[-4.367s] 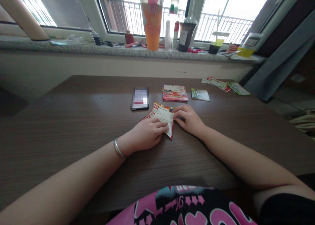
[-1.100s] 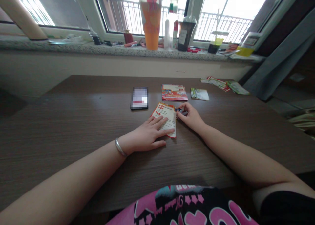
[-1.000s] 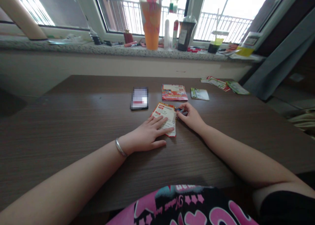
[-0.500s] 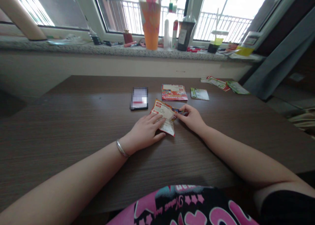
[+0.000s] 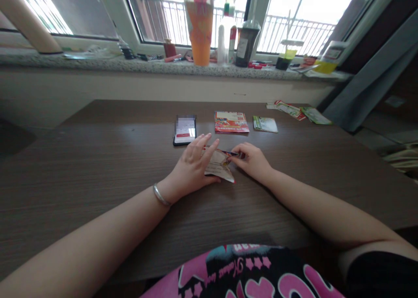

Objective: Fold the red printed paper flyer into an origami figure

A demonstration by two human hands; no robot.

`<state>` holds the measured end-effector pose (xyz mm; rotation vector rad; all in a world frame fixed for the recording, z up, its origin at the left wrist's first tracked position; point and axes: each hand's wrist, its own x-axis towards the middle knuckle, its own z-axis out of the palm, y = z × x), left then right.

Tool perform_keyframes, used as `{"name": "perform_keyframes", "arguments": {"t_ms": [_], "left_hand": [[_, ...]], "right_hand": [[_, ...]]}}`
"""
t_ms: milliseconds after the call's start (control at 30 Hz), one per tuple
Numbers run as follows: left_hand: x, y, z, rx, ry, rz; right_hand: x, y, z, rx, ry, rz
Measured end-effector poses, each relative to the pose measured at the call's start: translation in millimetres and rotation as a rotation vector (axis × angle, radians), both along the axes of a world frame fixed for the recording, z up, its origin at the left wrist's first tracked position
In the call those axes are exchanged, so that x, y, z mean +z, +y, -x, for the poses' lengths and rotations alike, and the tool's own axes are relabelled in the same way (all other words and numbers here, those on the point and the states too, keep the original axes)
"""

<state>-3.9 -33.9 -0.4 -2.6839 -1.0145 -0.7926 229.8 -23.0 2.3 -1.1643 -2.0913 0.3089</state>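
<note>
Behind left hand (image 5: 191, 167), leaflet (image 5: 219, 167) partly hidden

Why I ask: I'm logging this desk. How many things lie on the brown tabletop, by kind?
Phone: 1
Leaflets: 5 (folded leaflet under the left hand, pinched by the right hand; red leaflet; green leaflet; far red-white leaflet; far green leaflet)
Total: 6
</note>
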Motion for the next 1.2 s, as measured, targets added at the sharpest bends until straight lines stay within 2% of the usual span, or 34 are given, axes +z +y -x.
{"name": "perform_keyframes", "arguments": {"t_ms": [200,467,600,867,1033,1200], "left_hand": [[7.0,-1,-1,-0.023,0.051,0.039],[17.9,-8,-3,-0.046,0.084,0.037],[17.7,-7,-3,-0.024,0.065,0.05],[16.3,-2,-1,0.036,-0.108,0.066],[17.1,-2,-1,0.05,-0.211,0.065],[18.0,-2,-2,0.01,-0.271,0.053]], "right_hand": [[5.0,-7,1,0.034,-0.001,-0.053],[5.0,-9,1,0.006,0.024,-0.075],[6.0,-9,2,0.018,0.076,-0.034],[6.3,-10,3,0.092,0.279,0.068],[5.1,-11,4,0.097,0.149,0.012],[7.7,-13,5,0.077,0.083,-0.076]]}}
